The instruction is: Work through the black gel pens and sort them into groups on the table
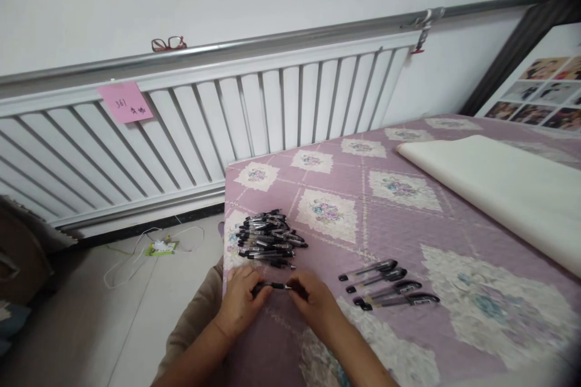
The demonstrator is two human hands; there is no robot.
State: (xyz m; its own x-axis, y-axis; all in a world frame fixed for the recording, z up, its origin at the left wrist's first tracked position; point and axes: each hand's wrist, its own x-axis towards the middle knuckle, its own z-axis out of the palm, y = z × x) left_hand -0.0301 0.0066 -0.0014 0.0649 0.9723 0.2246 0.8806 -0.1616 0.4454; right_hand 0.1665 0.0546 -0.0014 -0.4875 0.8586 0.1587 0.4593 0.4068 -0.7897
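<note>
Between my two hands a black pen (278,285) lies level, low over the near left part of the flowered cloth. My left hand (240,301) is closed on its left end, thumb and fingers pinching it. At the pale tip on the right, my right hand (314,301) pinches with its fingers; whether a cap is in them is hidden. Just beyond my hands is a heap of black pens (267,239), lying close together near the cloth's left edge. To the right, several capped pens (385,284) lie side by side, their caps pointing right.
A purple flowered cloth (358,211) covers the surface. Farther right lies a large cream roll or folded sheet (499,187). A white radiator (267,106) with a pink note (126,103) stands behind. On the floor at left is a power strip (162,248) with cords.
</note>
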